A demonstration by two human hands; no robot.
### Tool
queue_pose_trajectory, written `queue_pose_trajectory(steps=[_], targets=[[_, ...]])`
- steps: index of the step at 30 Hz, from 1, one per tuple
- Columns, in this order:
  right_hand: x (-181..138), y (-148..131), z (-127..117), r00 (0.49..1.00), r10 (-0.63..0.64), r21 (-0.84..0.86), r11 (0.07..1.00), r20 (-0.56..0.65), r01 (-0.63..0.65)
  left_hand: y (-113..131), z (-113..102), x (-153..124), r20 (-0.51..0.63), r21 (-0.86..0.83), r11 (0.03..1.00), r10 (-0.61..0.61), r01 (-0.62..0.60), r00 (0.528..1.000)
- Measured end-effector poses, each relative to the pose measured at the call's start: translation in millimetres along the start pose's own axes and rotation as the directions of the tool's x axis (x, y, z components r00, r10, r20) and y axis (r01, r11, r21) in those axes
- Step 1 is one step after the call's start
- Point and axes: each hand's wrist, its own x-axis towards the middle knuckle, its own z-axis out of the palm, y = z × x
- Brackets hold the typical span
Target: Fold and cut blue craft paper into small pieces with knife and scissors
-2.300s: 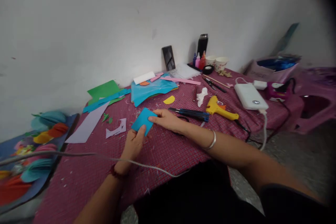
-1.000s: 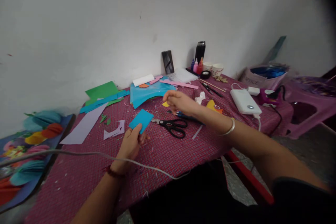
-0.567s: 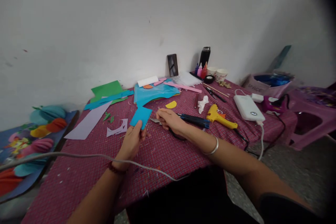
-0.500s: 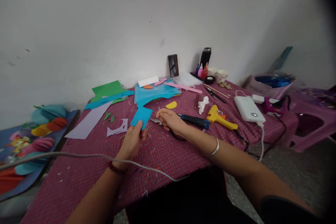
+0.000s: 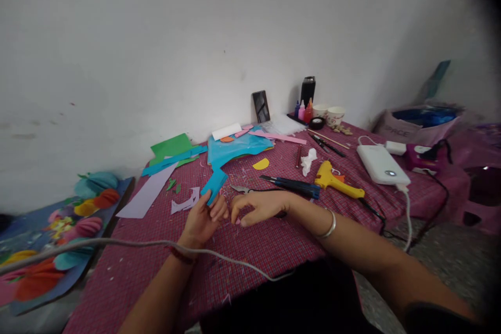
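Observation:
My left hand (image 5: pixel 204 220) is closed on a small piece of blue paper (image 5: pixel 215 185), pinched at its lower edge. Just to its right, my right hand (image 5: pixel 259 207) hovers low over the tablecloth, thumb and fingers bent but apart, with nothing visible in it. Behind that hand lie scissors (image 5: pixel 239 188), their handles mostly hidden by it. A blue utility knife (image 5: pixel 295 186) rests beyond the right wrist. Left of the paper are lilac paper scraps (image 5: pixel 187 202) and a lilac sheet (image 5: pixel 146 195).
A yellow glue gun (image 5: pixel 337 181) and white power bank (image 5: pixel 382 165) lie at the right. Blue paper sheets (image 5: pixel 230 152), a yellow half-circle (image 5: pixel 261 164) and crumpled tissue (image 5: pixel 309 160) are farther back. A white cable (image 5: pixel 219 254) crosses over my left wrist. Paper decorations (image 5: pixel 94 227) sit at left.
The blue paper in my left hand has turned and shows a narrower face. My right hand has lowered toward me, its thumb now apart from the fingers. The view has shifted slightly.

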Motion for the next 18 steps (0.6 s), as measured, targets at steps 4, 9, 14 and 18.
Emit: queue_pose_trajectory(steps=[4, 9, 14, 18], targets=[[-1.0, 3.2, -7.0, 0.956, 0.031, 0.197, 0.980, -0.292, 0.029, -0.2, -2.3, 0.4, -0.038, 0.086, 0.996, 0.021, -0.018, 0.999], [3.8, 18.5, -5.1, 0.913, 0.095, 0.284, 0.959, -0.396, 0.024, -12.3, -9.9, 2.2, -0.127, 0.704, 0.710, 0.097, 0.021, 0.987], [4.7, 24.7, -3.2, 0.893, 0.086, 0.022, 0.996, -0.442, -0.085, -18.2, -8.6, -1.0, -0.040, 0.940, 0.338, 0.221, -0.039, 0.974], [7.1, 29.5, 5.8, 0.897, 0.037, -0.175, 0.977, -0.441, -0.126, -18.1, -4.8, 1.0, -0.028, 0.936, 0.341, 0.322, -0.088, 0.946]])
